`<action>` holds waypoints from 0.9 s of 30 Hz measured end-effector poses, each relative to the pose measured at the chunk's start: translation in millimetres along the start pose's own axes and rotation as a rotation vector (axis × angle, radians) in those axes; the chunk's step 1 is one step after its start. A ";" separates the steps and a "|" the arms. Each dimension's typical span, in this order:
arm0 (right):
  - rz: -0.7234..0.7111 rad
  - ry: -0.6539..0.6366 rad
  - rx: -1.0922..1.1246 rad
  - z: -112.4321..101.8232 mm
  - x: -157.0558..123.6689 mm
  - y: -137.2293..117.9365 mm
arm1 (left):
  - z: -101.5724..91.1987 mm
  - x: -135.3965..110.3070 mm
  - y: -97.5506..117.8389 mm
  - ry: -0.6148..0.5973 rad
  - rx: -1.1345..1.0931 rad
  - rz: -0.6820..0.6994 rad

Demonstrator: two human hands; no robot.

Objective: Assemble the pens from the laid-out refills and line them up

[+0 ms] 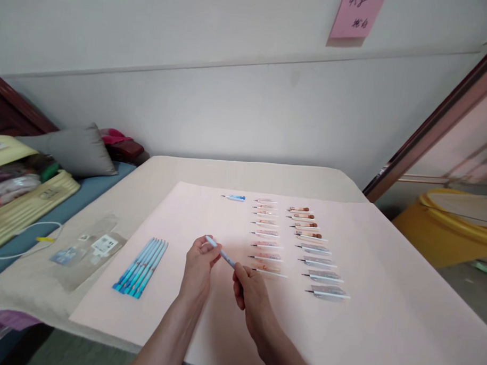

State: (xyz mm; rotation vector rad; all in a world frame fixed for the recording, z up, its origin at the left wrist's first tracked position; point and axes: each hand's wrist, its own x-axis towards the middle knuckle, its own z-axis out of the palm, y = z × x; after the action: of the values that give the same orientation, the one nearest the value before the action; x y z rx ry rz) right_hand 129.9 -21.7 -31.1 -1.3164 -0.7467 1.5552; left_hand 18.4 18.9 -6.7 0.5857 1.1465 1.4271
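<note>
A light blue pen [222,251] slants over the pink sheet [230,342], gripped at both ends. My left hand [198,265] is closed around its upper left part, with thumb and fingers pressed on the barrel. At the lower right end, my right hand [251,292] pinches it; that end is partly hidden by the fingers. To the left lie several blue pens [141,267] side by side. Ahead of the hands is a thin dark-tipped refill [234,199] beside a small blue piece. Two columns of similar white refills, paired with pink wrappers [267,245], brown-ended pieces [308,226] and greyish wrappers [323,289], are to the right.
A clear plastic bag [89,251] with a white label lies on the table's left side. Farther left are a grey cushion [72,150], an open cream box [30,212] and a white cable [25,252]. A yellow bin [429,226] stands at right, and a wall [230,118] rises behind.
</note>
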 end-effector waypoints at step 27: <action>0.010 0.016 -0.015 1.7 0.6 -1.7 | -0.3 -0.9 -2.0 0.007 0.082 -0.008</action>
State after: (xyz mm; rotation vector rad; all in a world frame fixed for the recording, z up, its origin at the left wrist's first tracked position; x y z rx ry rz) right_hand 128.7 -20.3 -29.4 -1.3439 -0.7450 1.5477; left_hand 19.2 17.7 -8.4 0.6333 1.2156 1.3814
